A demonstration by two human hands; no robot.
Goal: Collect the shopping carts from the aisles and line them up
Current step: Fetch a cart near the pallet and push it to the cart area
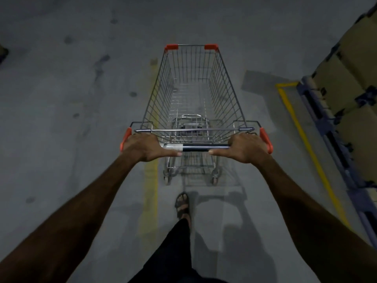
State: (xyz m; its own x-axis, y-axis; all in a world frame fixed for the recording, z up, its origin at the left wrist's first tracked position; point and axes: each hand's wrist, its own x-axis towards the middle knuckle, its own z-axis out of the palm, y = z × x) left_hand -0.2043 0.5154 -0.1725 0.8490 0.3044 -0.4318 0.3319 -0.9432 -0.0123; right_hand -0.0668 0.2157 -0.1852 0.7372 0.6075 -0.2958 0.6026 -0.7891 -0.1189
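I see both hands closed on the handle [205, 147] of a wire cart [192, 94] that stands straight ahead of me on the grey floor [61, 119]. My left hand [145, 147] wraps the bar near its left end, fingers curled over the top and the thumb stretched inward along the near side, its tip on a pale taped stretch of the bar. My right hand [245, 148] grips near the right end in the same way, thumb pointing in toward the left one, with dark bare bar between the two thumbs. Orange caps sit at both ends of the handle and at the two far corners of the basket, which holds nothing I can make out. A faded yellow line [151, 180] runs along the floor under the cart's left side. A brighter yellow line [306, 139] marks off a bay to the right, where tan boxes [350, 78] are stacked on a blue pallet [330, 129], well apart from the cart. One sandalled foot [182, 203] steps just behind the rear wheels.
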